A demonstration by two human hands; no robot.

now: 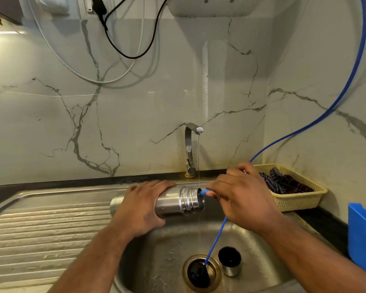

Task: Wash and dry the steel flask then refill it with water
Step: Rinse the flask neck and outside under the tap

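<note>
The steel flask (171, 203) lies sideways above the sink basin (156, 261), its open threaded mouth pointing right. My left hand (140, 206) grips its body from above. My right hand (241, 199) pinches the end of a thin blue tube (203, 192) right at the flask's mouth. A thin stream of water (198, 161) falls from the tap (189, 144) past the mouth into the basin. The flask's steel cap (230, 263) stands open side up on the basin floor beside the drain (199, 271).
Another stretch of blue tube (215, 242) runs from under my right hand down into the drain. A ribbed draining board (40, 233) lies to the left. A cream basket (294, 201) holding dark cloth sits at the right, with a blue box (363, 233) nearer.
</note>
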